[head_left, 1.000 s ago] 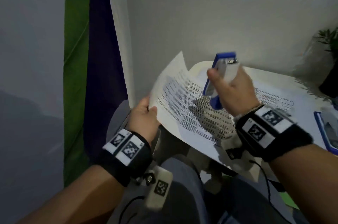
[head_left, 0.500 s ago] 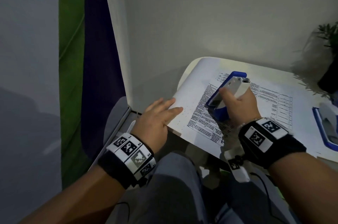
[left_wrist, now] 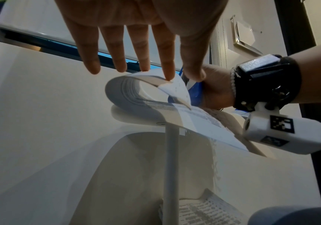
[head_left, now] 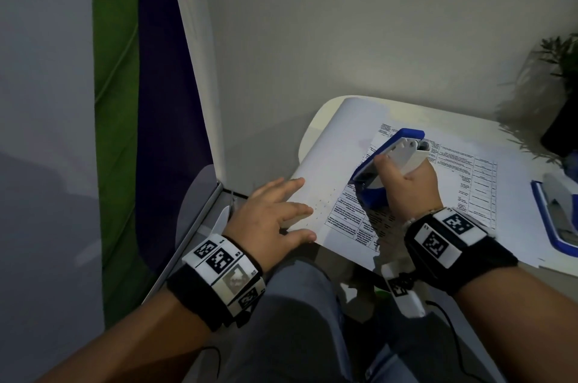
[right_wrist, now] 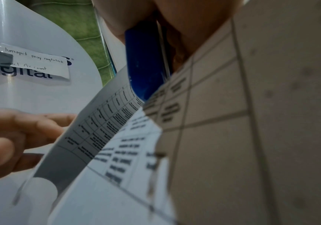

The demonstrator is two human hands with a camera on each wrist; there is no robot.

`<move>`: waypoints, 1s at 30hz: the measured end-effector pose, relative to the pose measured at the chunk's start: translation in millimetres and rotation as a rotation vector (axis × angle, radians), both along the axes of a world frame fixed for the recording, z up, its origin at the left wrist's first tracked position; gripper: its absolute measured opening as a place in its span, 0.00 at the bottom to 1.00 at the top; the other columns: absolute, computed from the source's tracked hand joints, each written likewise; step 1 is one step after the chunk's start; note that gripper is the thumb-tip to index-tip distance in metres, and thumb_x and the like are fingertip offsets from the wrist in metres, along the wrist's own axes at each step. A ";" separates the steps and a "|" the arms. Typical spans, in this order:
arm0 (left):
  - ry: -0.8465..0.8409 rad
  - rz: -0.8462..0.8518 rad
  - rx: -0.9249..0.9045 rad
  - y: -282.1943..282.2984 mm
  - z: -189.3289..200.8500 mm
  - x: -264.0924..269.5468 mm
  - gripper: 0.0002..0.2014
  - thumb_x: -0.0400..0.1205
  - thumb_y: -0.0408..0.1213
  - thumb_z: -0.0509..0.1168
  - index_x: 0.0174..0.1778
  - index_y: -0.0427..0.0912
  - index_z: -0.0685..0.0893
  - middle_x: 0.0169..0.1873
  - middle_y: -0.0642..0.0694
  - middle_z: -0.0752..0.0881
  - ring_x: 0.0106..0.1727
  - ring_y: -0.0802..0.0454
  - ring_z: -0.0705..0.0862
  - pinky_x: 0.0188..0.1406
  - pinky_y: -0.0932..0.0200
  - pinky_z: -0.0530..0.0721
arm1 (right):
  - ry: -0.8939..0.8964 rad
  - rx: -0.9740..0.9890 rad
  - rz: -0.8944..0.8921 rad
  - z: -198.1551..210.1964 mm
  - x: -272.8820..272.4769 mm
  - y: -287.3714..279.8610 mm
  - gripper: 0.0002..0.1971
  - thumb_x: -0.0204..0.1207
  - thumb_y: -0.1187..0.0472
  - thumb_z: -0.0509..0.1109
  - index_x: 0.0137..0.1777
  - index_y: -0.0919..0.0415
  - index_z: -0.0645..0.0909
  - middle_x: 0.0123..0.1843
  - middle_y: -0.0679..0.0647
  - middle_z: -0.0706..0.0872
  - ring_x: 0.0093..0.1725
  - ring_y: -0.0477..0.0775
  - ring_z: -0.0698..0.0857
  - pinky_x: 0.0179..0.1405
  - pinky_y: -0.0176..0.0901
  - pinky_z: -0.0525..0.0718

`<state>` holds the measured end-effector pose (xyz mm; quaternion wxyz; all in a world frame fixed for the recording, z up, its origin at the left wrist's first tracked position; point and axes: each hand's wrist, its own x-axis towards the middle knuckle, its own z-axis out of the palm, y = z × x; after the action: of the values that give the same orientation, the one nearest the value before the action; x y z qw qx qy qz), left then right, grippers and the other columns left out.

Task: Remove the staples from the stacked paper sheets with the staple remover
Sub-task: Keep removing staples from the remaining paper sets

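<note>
The left hand (head_left: 269, 223) lays straight fingers (head_left: 294, 212) on the folded-back paper sheets (head_left: 337, 157), likely steadying them; just beside those fingers, the right hand (head_left: 409, 188) grips the staple remover (head_left: 397, 151).

White partition (head_left: 344, 38) walls table (head_left: 316, 129) far and left; plant (head_left: 563, 63), blue-edged item (head_left: 544, 220) crowd right; near side open.

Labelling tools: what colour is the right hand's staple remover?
Staple remover: blue with white, clearest in head view.
</note>
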<state>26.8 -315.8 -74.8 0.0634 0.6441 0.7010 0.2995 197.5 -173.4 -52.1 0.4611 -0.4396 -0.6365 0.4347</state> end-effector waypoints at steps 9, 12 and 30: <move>-0.045 0.039 0.049 -2.5 2.9 2.8 0.18 0.69 0.42 0.78 0.55 0.52 0.87 0.69 0.64 0.70 0.70 0.53 0.72 0.66 0.60 0.66 | 0.029 -0.013 -0.010 1.0 1.8 -0.3 0.10 0.78 0.61 0.68 0.35 0.54 0.75 0.34 0.50 0.81 0.33 0.48 0.81 0.32 0.36 0.80; -0.031 0.017 0.010 -4.5 4.3 2.9 0.28 0.65 0.46 0.79 0.63 0.56 0.81 0.71 0.69 0.62 0.71 0.56 0.69 0.67 0.60 0.63 | 0.009 -0.002 -0.004 1.3 1.3 -0.2 0.09 0.78 0.59 0.69 0.36 0.54 0.75 0.34 0.50 0.81 0.35 0.50 0.82 0.34 0.39 0.80; -0.571 0.273 0.253 -4.9 48.5 21.2 0.14 0.76 0.28 0.65 0.48 0.55 0.79 0.30 0.58 0.83 0.29 0.63 0.81 0.28 0.70 0.78 | 0.181 0.450 0.389 103.6 -53.1 -33.5 0.29 0.72 0.45 0.65 0.55 0.74 0.78 0.47 0.67 0.86 0.43 0.51 0.86 0.42 0.36 0.83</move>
<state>48.0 -320.8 -26.3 0.1362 0.4374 0.6918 0.5581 144.5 -206.9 51.4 0.5099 -0.1557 -0.7453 0.4003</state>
